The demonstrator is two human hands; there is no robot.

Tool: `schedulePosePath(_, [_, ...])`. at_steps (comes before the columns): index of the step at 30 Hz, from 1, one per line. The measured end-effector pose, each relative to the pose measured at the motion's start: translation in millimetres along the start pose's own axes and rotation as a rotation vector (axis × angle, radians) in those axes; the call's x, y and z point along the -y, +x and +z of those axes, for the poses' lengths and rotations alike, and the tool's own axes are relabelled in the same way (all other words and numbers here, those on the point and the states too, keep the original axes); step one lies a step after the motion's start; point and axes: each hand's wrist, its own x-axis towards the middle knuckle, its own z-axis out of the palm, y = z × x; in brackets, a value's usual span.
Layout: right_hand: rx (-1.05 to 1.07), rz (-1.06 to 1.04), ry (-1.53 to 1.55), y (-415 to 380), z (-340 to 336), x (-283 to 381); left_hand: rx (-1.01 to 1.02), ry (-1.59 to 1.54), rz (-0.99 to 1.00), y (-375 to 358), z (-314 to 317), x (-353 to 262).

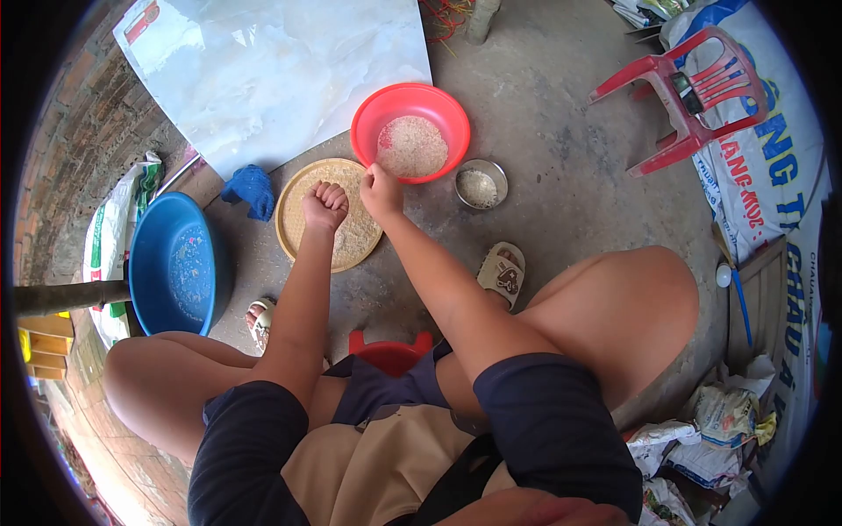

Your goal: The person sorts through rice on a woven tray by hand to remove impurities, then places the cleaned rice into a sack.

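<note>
A round woven bamboo tray with pale grains spread on it lies on the floor in front of me. My left hand is closed in a fist above the tray. Close beside it, my right hand is also closed, over the tray's right edge and just below the red basin. What either hand holds, if anything, is hidden by the fingers. Inside the basin lies a heap of pale grains like rice. A small metal bowl to its right contains whiter grains.
At the left stand a blue tub and a crumpled blue cloth. A glossy marbled sheet covers the floor ahead. A red plastic chair is at the far right. Crumpled sacks lie at the lower right.
</note>
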Motion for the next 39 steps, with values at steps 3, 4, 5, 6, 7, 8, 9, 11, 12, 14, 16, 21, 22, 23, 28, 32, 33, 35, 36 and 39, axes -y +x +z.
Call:
schedulePosePath(3, [0.080,0.070,0.055,-4.9,17.3,-4.9,-0.298,0.122,0.040,5.0,7.1,0.8])
schedulePosePath(4, [0.081,0.070,0.054,-4.9,24.3,-8.5,-0.299,0.121,0.039,5.7,11.6,2.3])
schedulePosePath(5, [0.251,0.325,0.268,-3.9,28.3,-8.4,-0.405,0.270,0.053,7.1,14.4,3.0])
schedulePosePath(6, [0.419,0.580,0.483,-3.3,32.2,-8.4,-0.510,0.421,0.067,7.9,17.9,3.7])
schedulePosePath(7, [0.420,0.580,0.484,-3.7,35.9,-8.6,-0.511,0.422,0.067,8.8,19.8,3.5])
schedulePosePath(8, [0.485,0.764,0.634,-3.8,38.0,-6.7,-0.502,0.608,0.066,9.6,20.8,2.9])
schedulePosePath(9, [0.548,0.948,0.784,-4.1,40.1,-4.8,-0.490,0.793,0.064,9.7,21.4,2.5])
schedulePosePath(11, [0.542,0.981,0.854,-5.5,48.3,-4.7,-0.607,0.950,0.127,4.5,35.0,22.4])
schedulePosePath(12, [0.535,1.013,0.924,-5.9,50.0,-3.9,-0.725,1.105,0.192,2.2,40.5,29.6])
schedulePosePath(14, [0.531,1.034,0.932,-6.2,48.5,0.5,-0.674,1.385,0.229,6.2,30.8,24.4])
schedulePosePath(16, [0.524,1.054,0.939,-6.2,44.2,7.1,-0.609,1.664,0.264,14.8,19.7,19.4])
schedulePosePath(21, [0.417,1.105,1.166,-2.7,44.5,5.7,-0.425,2.061,0.144,31.6,9.4,10.7])
schedulePosePath(22, [0.417,1.104,1.167,-1.8,44.7,3.3,-0.425,2.061,0.145,32.7,9.3,9.9])
schedulePosePath(23, [0.401,1.145,1.215,-0.6,39.2,6.0,-0.386,2.168,0.128,25.6,23.9,14.7])
schedulePosePath(28, [0.454,1.128,1.301,3.1,47.9,-18.8,-0.359,2.150,-0.071,14.0,59.8,27.1])
schedulePosePath(32, [0.537,1.012,1.368,4.7,46.2,-20.4,-0.348,2.241,-0.162,11.1,75.7,28.6])
schedulePosePath(33, [0.431,1.091,1.308,5.1,42.7,-13.4,-0.347,2.241,-0.184,12.3,75.4,27.6])
schedulePosePath(35, [0.394,1.108,1.212,5.2,35.9,-7.9,-0.320,2.290,-0.040,13.9,71.5,24.1])
schedulePosePath(36, [0.357,1.124,1.114,5.3,34.5,-7.9,-0.292,2.332,0.105,15.0,68.7,21.0])
schedulePosePath(39, [0.433,1.029,0.869,5.5,40.7,-24.5,-0.392,2.163,0.220,14.7,63.0,14.5])
